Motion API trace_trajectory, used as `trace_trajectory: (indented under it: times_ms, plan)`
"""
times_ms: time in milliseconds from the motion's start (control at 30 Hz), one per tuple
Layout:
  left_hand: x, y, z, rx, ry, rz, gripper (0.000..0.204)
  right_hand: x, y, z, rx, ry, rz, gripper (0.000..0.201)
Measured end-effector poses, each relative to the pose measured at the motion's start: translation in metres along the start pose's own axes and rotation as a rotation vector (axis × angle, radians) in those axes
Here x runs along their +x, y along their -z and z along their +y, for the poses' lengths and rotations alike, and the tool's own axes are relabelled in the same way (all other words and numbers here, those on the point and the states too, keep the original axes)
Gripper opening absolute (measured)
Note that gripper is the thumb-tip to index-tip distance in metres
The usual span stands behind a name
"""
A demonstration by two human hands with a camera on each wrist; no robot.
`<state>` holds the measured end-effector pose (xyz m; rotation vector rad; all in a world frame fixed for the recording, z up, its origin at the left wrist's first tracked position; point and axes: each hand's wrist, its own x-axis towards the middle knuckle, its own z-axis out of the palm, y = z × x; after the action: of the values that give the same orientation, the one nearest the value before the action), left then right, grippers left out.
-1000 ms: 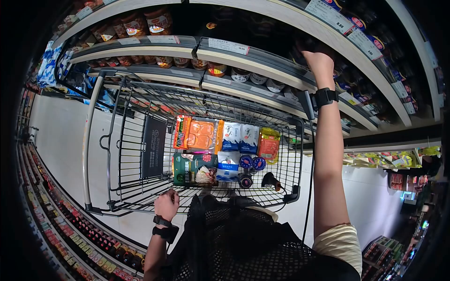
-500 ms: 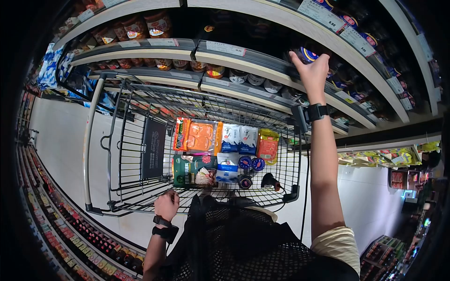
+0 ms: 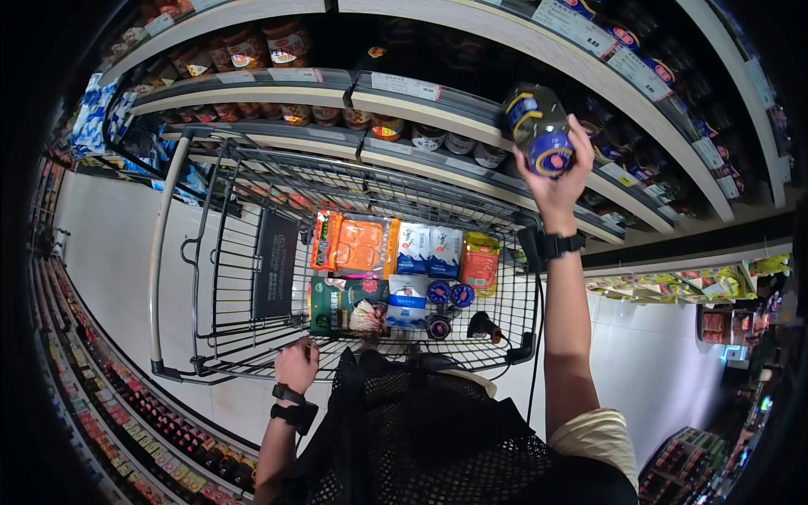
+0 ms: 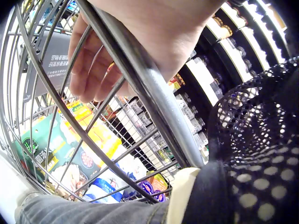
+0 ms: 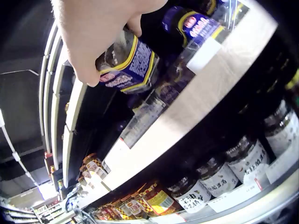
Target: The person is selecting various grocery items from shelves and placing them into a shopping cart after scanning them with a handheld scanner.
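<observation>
My right hand grips a glass jar with a blue lid, thumb and fingers on opposite sides, in front of the shelf's edge. Up close in the right wrist view, the jar shows dark contents and a blue label edged in yellow, tilted near similar jars. My left hand rests on the near top rail of the shopping cart. In the left wrist view its fingers hang loosely over the rail, inside the wire side.
In the cart lie a green pouch, blue-white packets, an orange pack, a red-yellow pack and blue-lidded jars. The shelf edge runs above the cart's far side, with white-labelled jars below.
My right hand has drawn the blue-lidded jar out of the dark shelf, down and toward the cart. The left hand stays on the cart rail.
</observation>
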<state>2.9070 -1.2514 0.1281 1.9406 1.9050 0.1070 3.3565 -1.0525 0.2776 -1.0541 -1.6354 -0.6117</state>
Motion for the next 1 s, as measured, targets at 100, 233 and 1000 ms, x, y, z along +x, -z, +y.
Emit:
trace_trajectory:
  times_ms: [100,233,1000]
  plan:
    - [-0.001,-0.004,0.001,-0.003,-0.011,0.013,0.014,-0.016,0.031,-0.024,0.076,0.120,-0.182,0.082]
    - [-0.002,-0.009,-0.003,0.002,0.012,-0.019,0.012,-0.047,0.066,-0.076,0.256,-0.279,-0.617,0.076]
    - [0.000,-0.005,-0.005,-0.009,0.037,-0.007,0.013,-0.379,0.064,-0.081,-0.021,-1.371,-1.397,0.095]
